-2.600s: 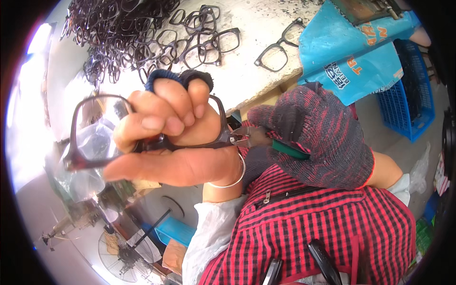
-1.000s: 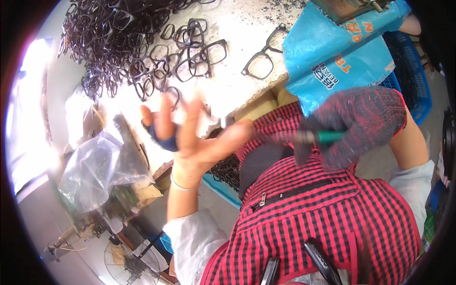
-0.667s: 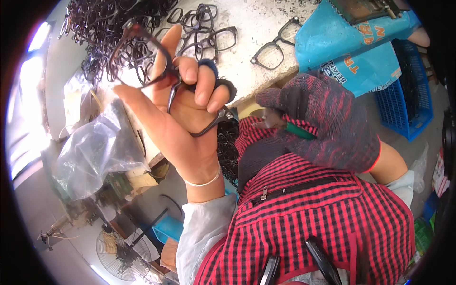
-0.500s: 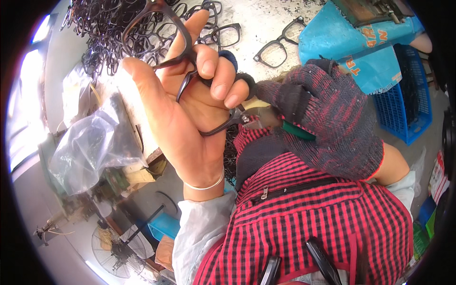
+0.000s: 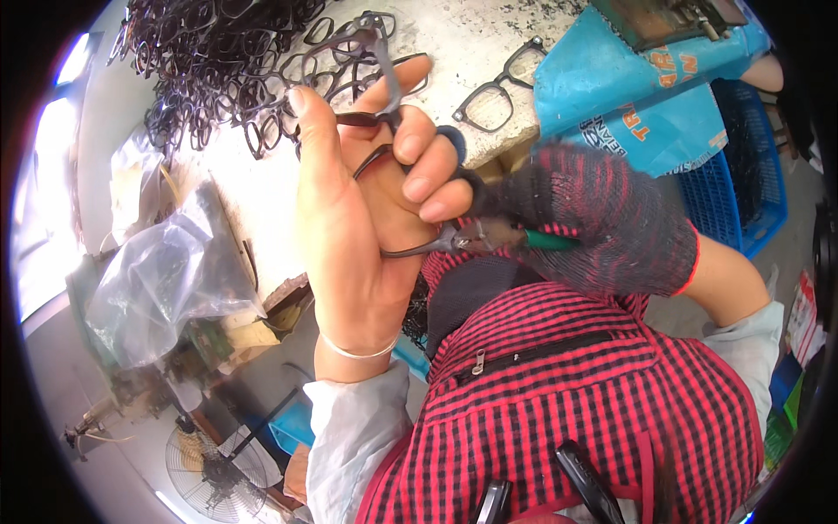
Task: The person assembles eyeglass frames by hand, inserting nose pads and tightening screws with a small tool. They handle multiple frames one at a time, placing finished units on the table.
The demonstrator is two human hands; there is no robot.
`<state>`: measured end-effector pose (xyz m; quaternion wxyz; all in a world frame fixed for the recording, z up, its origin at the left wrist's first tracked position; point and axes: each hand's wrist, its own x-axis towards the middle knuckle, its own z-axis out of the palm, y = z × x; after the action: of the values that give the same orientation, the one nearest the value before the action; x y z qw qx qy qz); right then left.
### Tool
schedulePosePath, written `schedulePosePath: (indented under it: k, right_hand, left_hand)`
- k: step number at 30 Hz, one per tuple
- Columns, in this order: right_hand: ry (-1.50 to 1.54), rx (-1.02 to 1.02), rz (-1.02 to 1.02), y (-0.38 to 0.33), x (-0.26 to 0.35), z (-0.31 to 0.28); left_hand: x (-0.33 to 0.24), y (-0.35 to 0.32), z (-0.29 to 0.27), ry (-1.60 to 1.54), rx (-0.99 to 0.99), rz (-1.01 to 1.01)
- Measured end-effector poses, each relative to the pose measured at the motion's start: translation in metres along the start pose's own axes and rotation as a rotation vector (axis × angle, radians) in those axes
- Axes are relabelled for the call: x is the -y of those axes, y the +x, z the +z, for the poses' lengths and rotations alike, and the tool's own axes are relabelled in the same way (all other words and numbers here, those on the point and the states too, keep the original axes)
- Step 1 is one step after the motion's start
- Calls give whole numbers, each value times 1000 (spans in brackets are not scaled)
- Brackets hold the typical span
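Note:
My bare left hand (image 5: 345, 214) is raised palm up at the middle, three fingers curled over a dark eyeglass frame (image 5: 390, 79) and the index finger stretched out. Motion blurs the rim above the fingers, and part of the frame is hidden in the palm. My right hand (image 5: 620, 218), in a dark red-flecked knit glove, grips green-handled pliers (image 5: 484, 234). Their metal jaws meet the lower dark end of the frame, just right of my left palm. Dark bands sit around some left fingers.
Many black eyeglass frames (image 5: 218, 44) are heaped on the white worktable (image 5: 445, 31), and one pair (image 5: 499, 82) lies apart near its edge. A blue printed sheet (image 5: 567, 83) and a blue crate (image 5: 742, 205) are at right. At left are a clear plastic bag (image 5: 166, 279) and a fan (image 5: 214, 467).
My left hand has shifted slightly right and lower, turning the eyeglass frame with it. The right hand has opened some distance to its side, and more of the green pliers handle shows.

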<state>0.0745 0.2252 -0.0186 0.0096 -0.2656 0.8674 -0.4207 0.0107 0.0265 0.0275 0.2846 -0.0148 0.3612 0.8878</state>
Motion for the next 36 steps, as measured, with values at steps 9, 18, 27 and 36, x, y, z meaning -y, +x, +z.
schedulePosePath:
  k: [9,18,27,36]
  right_hand:
    - [-600,-200,-70,7,25,-13]
    - [-817,-108,-107,13,30,-19]
    - [-755,-156,-132,13,24,-7]
    - [-226,-189,108,-8,34,10]
  left_hand:
    - [-5,-1,7,97,41,122]
    - [-9,-10,15,124,23,140]
    - [-11,-8,11,149,46,210]
    - [-4,3,-1,88,81,701]
